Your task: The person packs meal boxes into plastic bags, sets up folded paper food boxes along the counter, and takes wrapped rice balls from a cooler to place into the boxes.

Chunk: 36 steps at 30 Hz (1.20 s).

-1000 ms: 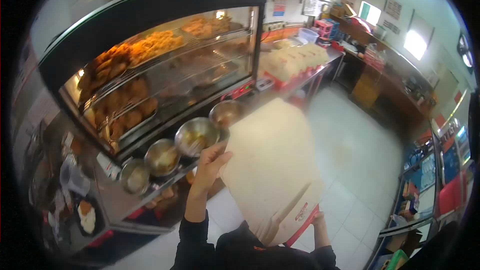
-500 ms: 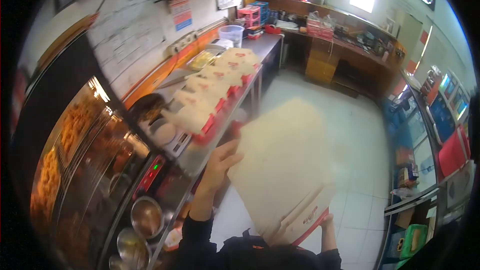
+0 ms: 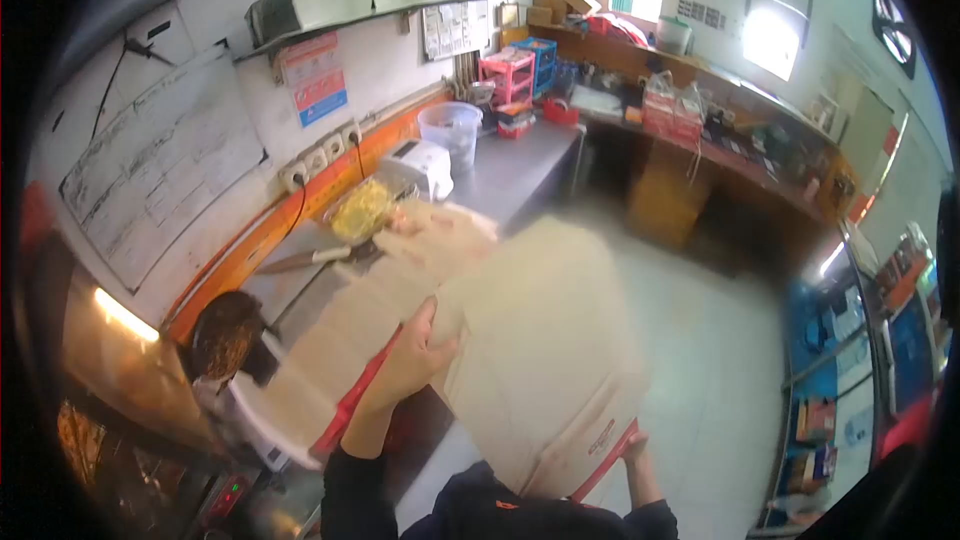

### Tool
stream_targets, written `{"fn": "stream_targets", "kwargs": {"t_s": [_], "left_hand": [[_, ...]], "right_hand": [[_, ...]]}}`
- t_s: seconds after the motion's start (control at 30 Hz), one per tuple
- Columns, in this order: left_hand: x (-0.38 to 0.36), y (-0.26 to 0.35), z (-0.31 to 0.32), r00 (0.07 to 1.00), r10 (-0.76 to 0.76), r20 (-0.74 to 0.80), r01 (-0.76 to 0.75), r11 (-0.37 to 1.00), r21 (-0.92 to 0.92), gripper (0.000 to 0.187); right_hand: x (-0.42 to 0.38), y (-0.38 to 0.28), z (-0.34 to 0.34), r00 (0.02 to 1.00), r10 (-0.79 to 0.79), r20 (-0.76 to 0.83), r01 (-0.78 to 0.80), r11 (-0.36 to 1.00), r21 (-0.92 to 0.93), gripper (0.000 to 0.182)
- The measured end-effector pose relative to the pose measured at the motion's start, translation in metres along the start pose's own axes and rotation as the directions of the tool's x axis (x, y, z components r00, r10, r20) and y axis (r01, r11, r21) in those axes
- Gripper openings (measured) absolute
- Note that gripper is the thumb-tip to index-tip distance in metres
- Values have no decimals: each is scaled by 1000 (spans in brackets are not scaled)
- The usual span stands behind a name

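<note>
A loose stack of large cream wrapping paper with a red printed edge is held out in front of my body, its far end blurred. My left hand grips its left side, thumb showing and other fingers partly hidden. At the lower right corner, by the red edge, my right hand is closed on the sheets. More cream papers with red edges lie overlapping along the steel counter to the left, just beyond my left hand.
On the counter stand a tray of yellow food, a knife, a white device, a clear bucket and a dark pan. A lit food cabinet is at left. Glass-fronted shelves line the right.
The view has turned and moved closer to the counter. The papers in both hands have come nearer the row of papers there. Both hands keep their hold.
</note>
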State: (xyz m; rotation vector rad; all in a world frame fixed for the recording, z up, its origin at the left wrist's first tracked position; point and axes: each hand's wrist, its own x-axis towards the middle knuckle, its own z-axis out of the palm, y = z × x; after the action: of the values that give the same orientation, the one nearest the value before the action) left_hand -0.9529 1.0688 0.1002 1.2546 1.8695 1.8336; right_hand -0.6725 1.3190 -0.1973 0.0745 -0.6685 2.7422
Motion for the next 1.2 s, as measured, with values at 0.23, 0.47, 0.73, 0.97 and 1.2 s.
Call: {"fn": "stream_targets", "kwargs": {"t_s": [0.23,0.47,0.73,0.97,1.2], "left_hand": [[220,-60,40,955,-124,269,130,991,-6,42],[402,41,81,808,495,320,-587,625,516,35],[565,71,81,435,822,367,-419,-176,891,46],[725,17,5,450,817,360,8,-406,914,36],[768,-50,-88,596,786,-163,194,55,979,21]], "right_hand": [[222,-80,-14,1000,-16,16,15,995,96,67],[502,-229,66,954,-289,-77,177,752,-636,69],[806,-377,273,730,-213,650,440,873,-209,59],[981,-378,318,545,203,814,456,743,-490,47],[948,-388,298,-135,-435,890,921,-388,-49,27]]}}
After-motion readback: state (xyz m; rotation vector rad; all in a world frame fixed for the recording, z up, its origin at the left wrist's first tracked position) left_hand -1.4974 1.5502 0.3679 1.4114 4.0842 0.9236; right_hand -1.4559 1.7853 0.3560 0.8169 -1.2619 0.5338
